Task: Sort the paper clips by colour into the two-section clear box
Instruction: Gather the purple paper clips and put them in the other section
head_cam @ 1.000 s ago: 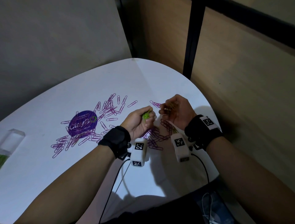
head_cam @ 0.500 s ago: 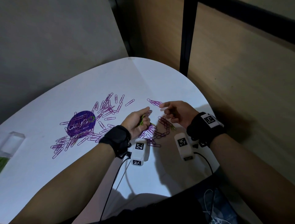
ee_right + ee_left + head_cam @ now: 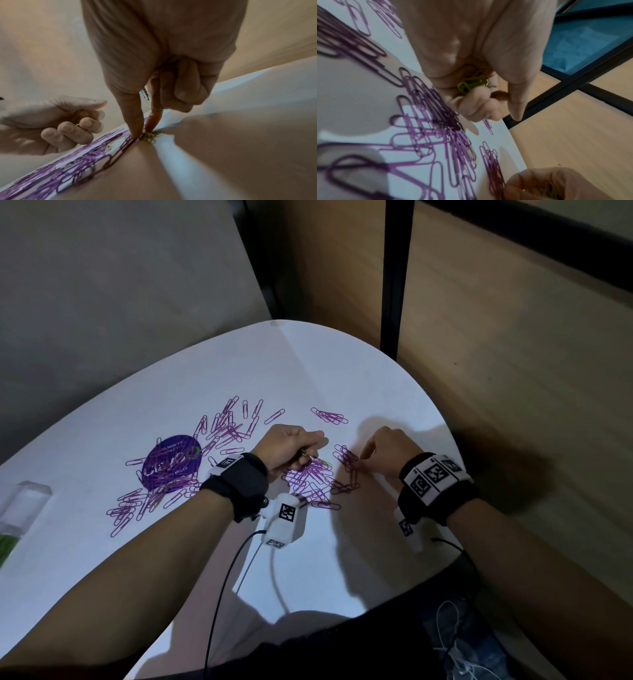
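Purple paper clips (image 3: 308,479) lie scattered over the white table (image 3: 308,364). A few green clips (image 3: 323,463) show among them. My left hand (image 3: 305,453) hovers over the pile as a fist, fingers curled round a bunch of green clips (image 3: 472,83). My right hand (image 3: 363,462) is down on the table to its right. Its thumb and forefinger (image 3: 135,121) pinch a small tangle of green clips (image 3: 150,136) beside a purple cluster (image 3: 123,142). The clear box (image 3: 24,501) stands at the far left edge, with green clips (image 3: 7,546) in its near section.
A round purple printed lid or sticker (image 3: 171,463) lies under clips at the left of the pile. A separate purple bunch (image 3: 330,416) lies further back. The table's curved edge runs close on the right, with wooden panels and a black post (image 3: 394,285) behind.
My right hand has dropped from in front of me onto the table and pinched at clips. My left hand has turned palm down and closed over its green clips.
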{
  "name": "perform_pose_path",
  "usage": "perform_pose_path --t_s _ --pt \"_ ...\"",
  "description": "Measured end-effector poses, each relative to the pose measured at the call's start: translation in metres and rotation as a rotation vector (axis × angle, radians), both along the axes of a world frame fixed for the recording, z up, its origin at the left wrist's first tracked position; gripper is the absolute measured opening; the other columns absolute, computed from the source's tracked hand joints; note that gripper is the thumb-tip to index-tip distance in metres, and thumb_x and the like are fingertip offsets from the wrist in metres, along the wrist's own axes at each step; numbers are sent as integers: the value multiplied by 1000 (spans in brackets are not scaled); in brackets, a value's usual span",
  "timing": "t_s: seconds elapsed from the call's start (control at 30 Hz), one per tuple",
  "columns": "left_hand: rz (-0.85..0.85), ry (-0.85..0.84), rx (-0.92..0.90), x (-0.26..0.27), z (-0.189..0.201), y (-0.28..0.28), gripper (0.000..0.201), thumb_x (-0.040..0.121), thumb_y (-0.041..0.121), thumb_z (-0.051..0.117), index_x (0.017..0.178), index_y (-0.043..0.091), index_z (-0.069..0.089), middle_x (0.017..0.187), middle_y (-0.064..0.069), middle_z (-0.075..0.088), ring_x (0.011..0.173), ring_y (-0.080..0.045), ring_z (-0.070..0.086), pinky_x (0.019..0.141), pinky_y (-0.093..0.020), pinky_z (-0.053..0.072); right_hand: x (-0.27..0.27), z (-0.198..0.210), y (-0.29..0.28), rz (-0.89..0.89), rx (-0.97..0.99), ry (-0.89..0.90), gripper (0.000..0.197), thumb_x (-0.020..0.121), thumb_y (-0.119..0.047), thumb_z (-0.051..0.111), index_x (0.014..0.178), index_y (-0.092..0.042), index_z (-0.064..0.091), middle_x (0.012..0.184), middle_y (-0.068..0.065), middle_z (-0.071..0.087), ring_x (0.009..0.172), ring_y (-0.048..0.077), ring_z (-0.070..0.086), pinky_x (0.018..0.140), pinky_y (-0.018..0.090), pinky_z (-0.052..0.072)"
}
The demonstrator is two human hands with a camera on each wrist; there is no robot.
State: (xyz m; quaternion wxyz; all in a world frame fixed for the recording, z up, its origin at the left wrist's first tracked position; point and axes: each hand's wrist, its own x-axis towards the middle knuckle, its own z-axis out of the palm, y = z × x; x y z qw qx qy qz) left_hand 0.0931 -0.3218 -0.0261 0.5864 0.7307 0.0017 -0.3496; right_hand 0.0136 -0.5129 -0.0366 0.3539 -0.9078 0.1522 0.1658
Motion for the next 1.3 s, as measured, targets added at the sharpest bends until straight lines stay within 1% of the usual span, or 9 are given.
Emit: perform_pose_path --t_s 0.1,0.17,0.27,0.37,0.5,0.7,0.83,1.13,1.3 --pt "-75 -58 72 -3 0 0 46 84 20 69 50 12 39 71 -9 72 58 -18 39 35 -16 20 1 0 6 2 -35 -15 23 79 -38 72 87 -16 75 97 8 71 94 26 65 85 34 53" --pt "-106 -168 135 -3 -2 -1 42 80 20 74 51 11 44 65 -3 69 44 -15 43 40 -18 30 2 -1 10 4 -59 -20 20 80 -35 72 89 -17 73 101 8 70 97 28 64 86 35 53" --pt "-300 -428 386 -2 -2 -1 19 73 31 80 73 15 70 66 -9 64 59 -11 55 61 -19 44 3 -2 14 9 -77 -8 18 79 -32 73 89 -17 71 101 7 69 97 27 64 83 33 52" --pt "-514 -613 593 -5 -1 -2 21 78 28 75 97 21 73 61 7 51 56 -6 47 64 -20 43 4 -3 16 8 -79 5 14 77 -27 76 86 -17 71 100 9 69 97 28 64 83 34 53" --pt "-570 -707 674 -9 -1 -1 16 81 27 71 96 24 74 78 0 68 75 -17 62 74 -28 51 4 -2 15 3 -62 19 12 76 -27 77 84 -19 73 103 8 68 97 28 64 85 35 53" --pt "-633 -636 689 -4 2 3 27 78 13 67 61 29 53 67 8 53 64 -14 50 72 -35 50 0 -1 12 -27 13 9 18 75 -33 77 86 -18 76 99 8 71 95 26 64 86 32 52" --pt "-622 -580 661 -3 1 8 12 79 13 69 71 19 62 69 4 57 62 -12 51 65 -24 45 -3 3 5 -16 24 8 17 76 -31 76 89 -18 76 93 6 68 94 22 63 77 23 44" --pt "-529 -404 406 -3 6 16 13 84 12 68 86 0 68 51 11 55 39 2 42 44 -9 33 -7 2 2 74 -15 29 12 76 -25 76 87 -19 75 102 2 72 100 20 64 91 31 50" --pt "-493 -300 326 -2 6 24 14 85 20 69 85 6 69 60 3 62 43 -5 40 44 -16 32 -6 4 0 126 18 47 22 86 -32 66 92 -13 74 95 7 70 94 20 62 83 27 48"
